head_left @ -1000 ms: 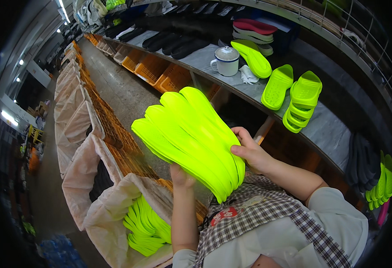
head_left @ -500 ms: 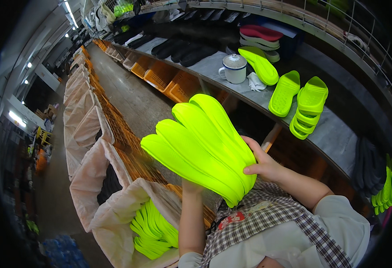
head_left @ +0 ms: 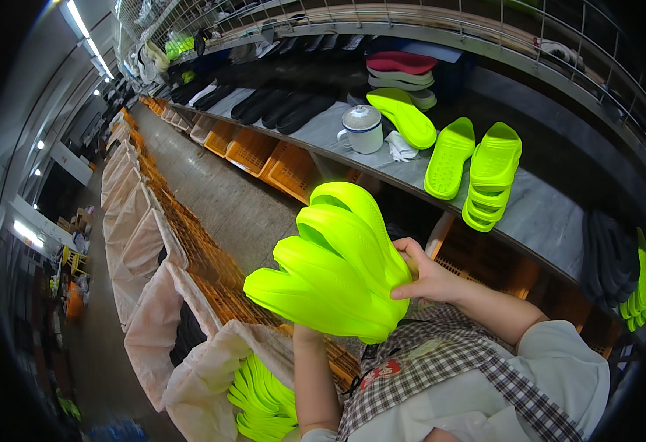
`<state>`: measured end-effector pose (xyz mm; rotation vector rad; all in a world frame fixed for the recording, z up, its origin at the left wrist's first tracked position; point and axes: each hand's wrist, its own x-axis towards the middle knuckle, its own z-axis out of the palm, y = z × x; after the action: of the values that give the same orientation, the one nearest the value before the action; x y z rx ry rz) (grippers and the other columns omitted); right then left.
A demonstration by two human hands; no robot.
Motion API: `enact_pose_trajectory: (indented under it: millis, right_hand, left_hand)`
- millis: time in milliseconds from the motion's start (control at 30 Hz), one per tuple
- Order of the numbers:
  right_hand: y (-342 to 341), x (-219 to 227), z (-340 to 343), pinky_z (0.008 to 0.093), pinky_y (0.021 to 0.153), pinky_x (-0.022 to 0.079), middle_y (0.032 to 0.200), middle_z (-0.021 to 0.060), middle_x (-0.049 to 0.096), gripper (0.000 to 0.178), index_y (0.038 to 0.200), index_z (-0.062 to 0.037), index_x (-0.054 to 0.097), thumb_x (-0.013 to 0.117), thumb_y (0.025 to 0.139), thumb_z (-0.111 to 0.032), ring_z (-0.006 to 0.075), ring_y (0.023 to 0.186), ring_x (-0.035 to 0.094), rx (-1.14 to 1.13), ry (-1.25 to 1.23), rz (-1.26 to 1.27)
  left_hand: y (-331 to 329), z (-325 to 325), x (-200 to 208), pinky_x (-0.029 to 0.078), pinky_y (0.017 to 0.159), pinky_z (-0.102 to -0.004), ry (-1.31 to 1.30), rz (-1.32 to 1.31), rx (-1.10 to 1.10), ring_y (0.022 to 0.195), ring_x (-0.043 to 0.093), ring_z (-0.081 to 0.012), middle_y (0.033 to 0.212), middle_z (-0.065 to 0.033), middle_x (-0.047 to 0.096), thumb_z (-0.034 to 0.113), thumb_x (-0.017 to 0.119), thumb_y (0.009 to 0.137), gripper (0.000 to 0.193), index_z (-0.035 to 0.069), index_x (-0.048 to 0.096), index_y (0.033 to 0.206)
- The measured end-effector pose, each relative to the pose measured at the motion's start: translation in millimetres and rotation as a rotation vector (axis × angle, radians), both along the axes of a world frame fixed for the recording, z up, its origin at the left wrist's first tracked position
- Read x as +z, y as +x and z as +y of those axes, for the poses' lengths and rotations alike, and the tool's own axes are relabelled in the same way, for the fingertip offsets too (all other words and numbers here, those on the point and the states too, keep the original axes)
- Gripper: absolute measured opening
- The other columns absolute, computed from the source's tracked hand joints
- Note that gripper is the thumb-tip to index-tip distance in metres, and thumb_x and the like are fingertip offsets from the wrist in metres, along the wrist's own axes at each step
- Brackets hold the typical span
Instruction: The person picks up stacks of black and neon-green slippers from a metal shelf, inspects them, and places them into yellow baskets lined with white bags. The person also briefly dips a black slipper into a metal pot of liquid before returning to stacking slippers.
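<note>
A fanned bunch of several neon-yellow shoe soles is held up in front of my checked apron. My right hand is closed on the right edge of the bunch, thumb on the near face. My left hand reaches up behind the lower left of the soles, which hide its fingers. Below and left, more neon-yellow soles lie in a cloth-lined basket. Beyond my right hand, a loose neon-yellow sole and a strapped sandal rest on the grey bench.
On the bench stand a white lidded mug, a crumpled tissue, a stack of soles topped in red and black soles. Orange crates sit underneath. Lined baskets run along the left; dark soles stand at the right.
The bunch of soles has tipped and come slightly lower, its upper ends bending apart so gaps show between them. Both hands stay at it. The view has shifted a little.
</note>
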<state>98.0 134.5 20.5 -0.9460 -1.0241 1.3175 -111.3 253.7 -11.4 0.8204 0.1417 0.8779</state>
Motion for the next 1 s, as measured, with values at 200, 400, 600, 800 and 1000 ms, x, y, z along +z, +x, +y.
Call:
enact_pose_trajectory:
  millis: [200,400,600,800,1000]
  right_hand:
    - [9,-4,-3,0.0349,0.105,0.028,0.133,0.0135,0.038,0.083,0.134,-0.0020,0.020,0.077,0.073,-0.009,0.0208,0.127,0.033,0.037,-0.002,0.063]
    - [22,-14,0,0.0344,0.110,0.018,0.142,0.0141,0.027,0.098,0.143,-0.0016,0.010,0.076,0.071,-0.006,0.0216,0.135,0.022,0.122,0.042,-0.001]
    - [28,-21,1,0.0355,0.111,0.017,0.144,0.0126,0.025,0.102,0.144,-0.0023,0.009,0.078,0.069,-0.004,0.0218,0.135,0.021,0.152,0.101,-0.001]
    - [29,-27,5,0.0394,0.111,0.018,0.145,0.0100,0.025,0.102,0.145,-0.0066,0.009,0.076,0.069,0.001,0.0203,0.136,0.022,0.193,0.057,0.040]
    - [31,-28,9,0.0393,0.111,0.018,0.145,0.0089,0.027,0.101,0.145,-0.0069,0.012,0.077,0.069,0.001,0.0204,0.135,0.023,0.239,-0.008,-0.005]
  left_hand:
    - [2,2,6,0.048,0.088,-0.0379,0.090,0.076,-0.016,0.105,0.057,-0.0256,0.118,-0.0119,0.058,0.022,0.063,0.085,0.043,0.002,0.053,0.121]
    - [-3,0,11,0.048,0.086,-0.0368,0.211,0.183,-0.047,0.101,0.059,-0.0247,0.114,-0.0115,0.060,0.019,0.066,0.082,0.040,0.001,0.056,0.117]
    - [-10,-6,9,0.048,0.084,-0.0358,0.260,0.236,-0.064,0.098,0.060,-0.0237,0.110,-0.0110,0.063,0.015,0.068,0.080,0.038,0.000,0.059,0.114]
    - [-11,-12,13,0.049,0.083,-0.0348,0.266,0.241,-0.059,0.094,0.062,-0.0228,0.106,-0.0106,0.065,0.012,0.071,0.077,0.036,-0.001,0.062,0.110]
    - [-11,-9,20,0.048,0.082,-0.0334,0.261,0.221,-0.099,0.094,0.062,-0.0203,0.104,-0.0109,0.066,0.011,0.073,0.076,0.039,-0.002,0.061,0.111]
